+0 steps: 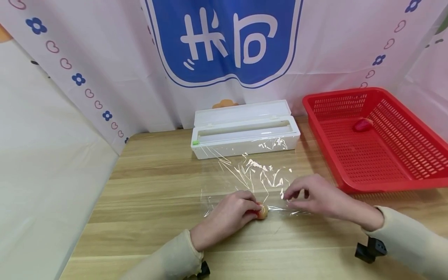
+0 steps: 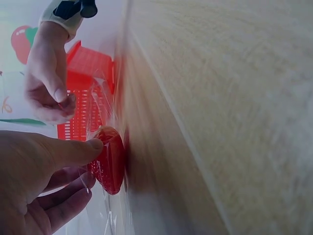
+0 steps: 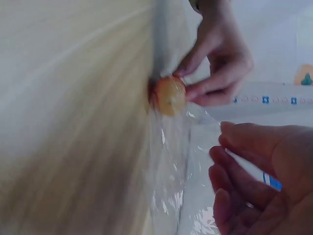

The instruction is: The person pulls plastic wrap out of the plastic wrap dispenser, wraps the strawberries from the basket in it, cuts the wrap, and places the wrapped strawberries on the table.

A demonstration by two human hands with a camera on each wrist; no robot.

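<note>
A small red item with a pale, rounded end (image 1: 262, 212) lies on the wooden table under clear plastic film (image 1: 238, 175). My left hand (image 1: 227, 214) grips it with thumb and fingers; the left wrist view shows its glossy red side (image 2: 111, 164) with film over it. To the right, my right hand (image 1: 323, 196) pinches the film's edge between thumb and forefinger. From the right wrist, the item's pale end (image 3: 171, 97) faces the camera, and film stretches from it toward my right hand (image 3: 269, 171).
Behind the film stands a long white dispenser box (image 1: 248, 146), its lid raised. At the right is a red basket (image 1: 327, 151) holding another red item (image 1: 363, 125). A printed curtain (image 1: 122, 89) hangs behind the table (image 1: 140, 194).
</note>
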